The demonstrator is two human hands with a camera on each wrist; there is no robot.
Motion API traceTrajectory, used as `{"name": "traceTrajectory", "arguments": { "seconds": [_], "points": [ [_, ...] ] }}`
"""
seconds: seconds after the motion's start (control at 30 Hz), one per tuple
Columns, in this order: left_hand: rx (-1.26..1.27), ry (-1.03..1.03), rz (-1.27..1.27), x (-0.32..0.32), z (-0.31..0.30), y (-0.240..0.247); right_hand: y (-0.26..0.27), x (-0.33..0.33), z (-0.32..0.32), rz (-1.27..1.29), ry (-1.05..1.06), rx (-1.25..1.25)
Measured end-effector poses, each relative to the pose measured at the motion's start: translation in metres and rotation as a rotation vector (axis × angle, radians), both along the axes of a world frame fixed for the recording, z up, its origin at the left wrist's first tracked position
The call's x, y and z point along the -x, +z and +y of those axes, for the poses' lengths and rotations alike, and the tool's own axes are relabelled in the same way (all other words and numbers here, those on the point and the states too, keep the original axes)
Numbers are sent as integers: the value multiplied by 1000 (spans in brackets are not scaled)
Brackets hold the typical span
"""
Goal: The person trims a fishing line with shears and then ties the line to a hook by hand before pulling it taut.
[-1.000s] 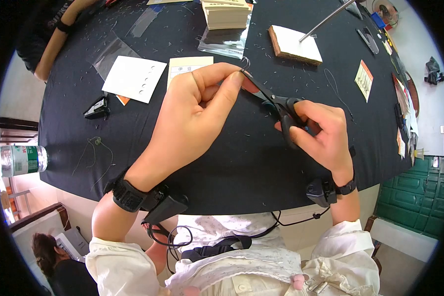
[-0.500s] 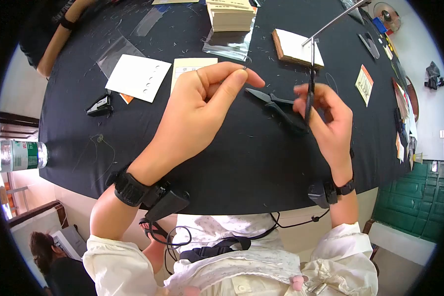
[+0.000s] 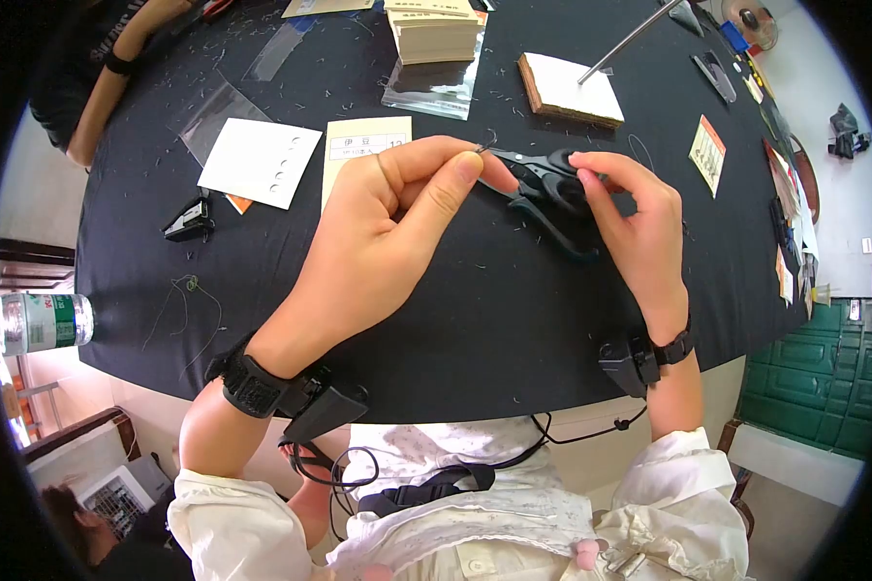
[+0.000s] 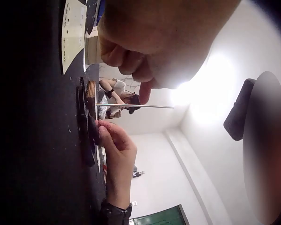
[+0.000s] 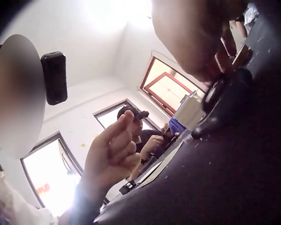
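Nearest, I see the left hand (image 3: 383, 228), its fingers pinching a dark strand (image 3: 490, 142) above the worktop (image 3: 436, 339), presumably for clear access; the right hand (image 3: 644, 218), fingers nearly closed, pinches the scissors (image 3: 560, 186). Beyond, a block (image 3: 588, 104) apparently steadies a rod (image 3: 630, 43).

The scissors' handles (image 3: 560, 186) and the tablecloth (image 3: 436, 339) are black.

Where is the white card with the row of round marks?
In the head view, the white card lies on the black table, left of the left hand, between the cream card and a small black object.
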State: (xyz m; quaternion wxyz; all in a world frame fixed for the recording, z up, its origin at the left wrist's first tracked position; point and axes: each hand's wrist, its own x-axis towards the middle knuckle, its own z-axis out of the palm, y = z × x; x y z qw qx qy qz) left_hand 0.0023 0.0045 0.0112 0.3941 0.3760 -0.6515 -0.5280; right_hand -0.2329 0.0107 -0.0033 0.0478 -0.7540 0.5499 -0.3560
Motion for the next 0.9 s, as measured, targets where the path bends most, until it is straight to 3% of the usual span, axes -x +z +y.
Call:
{"name": "traceTrajectory", "arguments": {
  "seconds": [0.17, 0.23, 0.37, 0.5, 0.9],
  "points": [
    [-34, -55, 26, -1, 1, 1, 12, -7, 5, -28, 4, 25],
    [-129, -143, -55, -3, 4, 7, 15, -11, 7, -106, 201, 172],
    [-162, -165, -49, 2, 8, 2, 18, -24, 20, -72, 406, 293],
    [-213, -201, -155, 3, 8, 5, 15, -29, 25, -84, 384, 269],
    [-243, -410, -35, 4, 10, 4, 17, -25, 24, -49, 455, 265]
  ]
}}
